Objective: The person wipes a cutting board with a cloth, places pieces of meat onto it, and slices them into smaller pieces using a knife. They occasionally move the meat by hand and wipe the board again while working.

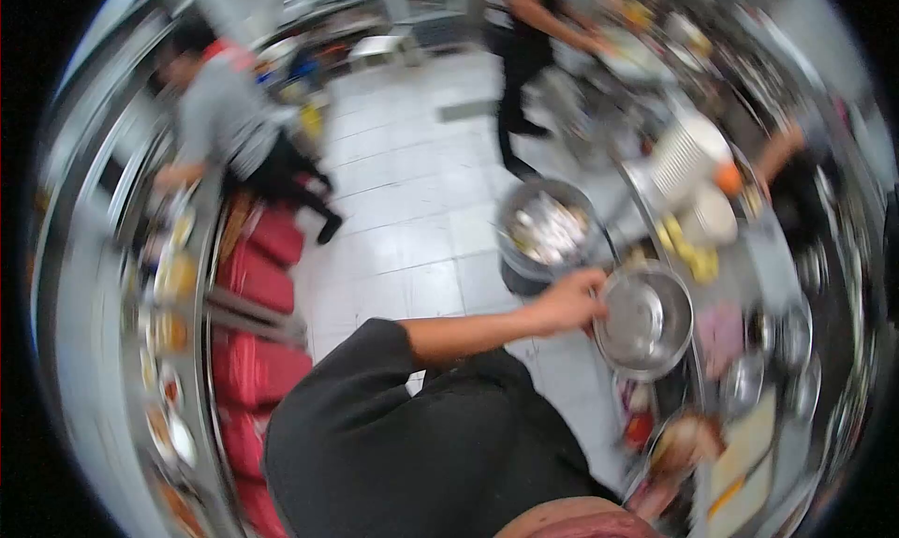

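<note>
Pale tiled floor [393,201] across middle of frame; red bins [257,369] under counter at left. Co-workers [225,117] at upper left, top and right edge. Left hand [569,302], right of centre, pinches rim of steel bowl [644,321] beside table [740,257]; bare metal shows inside, no filling seen. Right hand [688,442], blurred, lower right, near round container; cannot tell its grip. Pale stacked tubs [691,159], yellow pieces [691,250], pink board [721,337] on table. Grey bucket [548,234] holds whitish contents.

Left hand [569,304] grips metal bowl [646,324] by rim, fingers at its near side. Right hand [691,442] blurred, low by desk [744,268]. Grey bin [521,268] on floor, whitish contents. White containers [688,159] stacked on desk, yellow pieces [696,259] beside.
</note>
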A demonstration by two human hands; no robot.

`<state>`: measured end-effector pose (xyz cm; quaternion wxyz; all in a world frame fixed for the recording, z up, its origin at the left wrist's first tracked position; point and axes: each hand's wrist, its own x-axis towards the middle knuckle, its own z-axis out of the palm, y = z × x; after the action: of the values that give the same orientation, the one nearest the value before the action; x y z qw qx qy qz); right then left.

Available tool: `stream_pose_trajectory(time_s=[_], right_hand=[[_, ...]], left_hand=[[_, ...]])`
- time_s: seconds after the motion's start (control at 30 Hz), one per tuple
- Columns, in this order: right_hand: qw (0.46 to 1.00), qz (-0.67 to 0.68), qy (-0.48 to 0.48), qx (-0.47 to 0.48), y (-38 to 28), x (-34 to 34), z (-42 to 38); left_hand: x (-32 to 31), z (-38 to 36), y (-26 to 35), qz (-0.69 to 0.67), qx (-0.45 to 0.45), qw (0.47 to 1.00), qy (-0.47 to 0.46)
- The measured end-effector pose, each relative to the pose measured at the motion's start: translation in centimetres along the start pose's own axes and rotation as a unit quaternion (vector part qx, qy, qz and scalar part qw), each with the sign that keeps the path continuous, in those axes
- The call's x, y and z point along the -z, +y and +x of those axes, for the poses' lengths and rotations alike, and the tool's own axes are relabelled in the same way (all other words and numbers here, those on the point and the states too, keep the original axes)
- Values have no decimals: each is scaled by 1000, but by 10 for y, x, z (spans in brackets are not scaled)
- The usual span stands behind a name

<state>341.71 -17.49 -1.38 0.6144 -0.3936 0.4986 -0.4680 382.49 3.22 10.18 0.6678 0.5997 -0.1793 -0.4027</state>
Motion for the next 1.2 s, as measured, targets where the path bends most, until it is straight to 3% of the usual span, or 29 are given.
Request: stream_pose_trajectory(time_s=[0.1,0.13,0.23,0.37,0.4,0.6,0.9,1.07,1.2], right_hand=[[995,99,9,10,-5,20,-3],[1000,14,19,-9,-40,-8,-11],[985,-10,171,-38,-62,7,0],[975,-4,221,3,-94,30,14],[974,-15,225,13,-83,8,6],[957,-18,283,51,-124,166,81],[924,-33,369,91,-150,422,233],[915,-84,392,46,-154,469,289],[937,-9,348,37,-133,503,323]], left_hand=[[-13,22,7,53,42,997,-42],[-26,22,18,-8,53,997,-62],[-60,34,19,-35,92,989,-107],[-110,58,-1,-50,121,970,-205],[-82,71,-9,-58,130,965,-221],[-229,74,-28,-32,127,949,-286],[-442,126,-48,0,38,976,-215],[-512,197,-83,-36,-11,987,-153],[-541,236,-102,-32,-38,994,-95]])
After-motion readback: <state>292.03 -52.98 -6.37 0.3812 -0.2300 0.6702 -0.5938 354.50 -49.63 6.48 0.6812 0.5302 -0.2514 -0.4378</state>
